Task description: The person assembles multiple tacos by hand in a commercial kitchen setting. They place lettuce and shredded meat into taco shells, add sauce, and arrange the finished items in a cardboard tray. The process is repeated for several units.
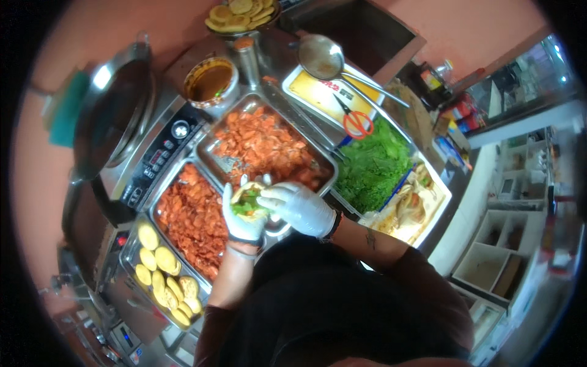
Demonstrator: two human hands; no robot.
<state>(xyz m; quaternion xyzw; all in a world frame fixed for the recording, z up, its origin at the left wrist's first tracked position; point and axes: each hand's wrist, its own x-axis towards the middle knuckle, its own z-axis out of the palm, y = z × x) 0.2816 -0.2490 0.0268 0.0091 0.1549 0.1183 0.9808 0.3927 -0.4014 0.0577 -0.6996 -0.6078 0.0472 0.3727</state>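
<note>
My left hand, in a pale translucent glove, is wrapped round a filled flatbread bun with green leaves and some orange filling in its opening. From the right, my gloved right hand reaches across with its fingers drawn together at the bun's edge; its fingertips partly cover the filling. Both hands are over the near edge of a metal tray of reddish-orange chopped food. A second tray of similar, darker red food lies just left of my left hand. To the right stands a container of chopped green leaves.
Round flatbreads lie on a tray at lower left. Behind are a bowl of brown sauce and a metal canister. Orange-handled scissors and a strainer rest by a yellow-filled container. A large pan stands left.
</note>
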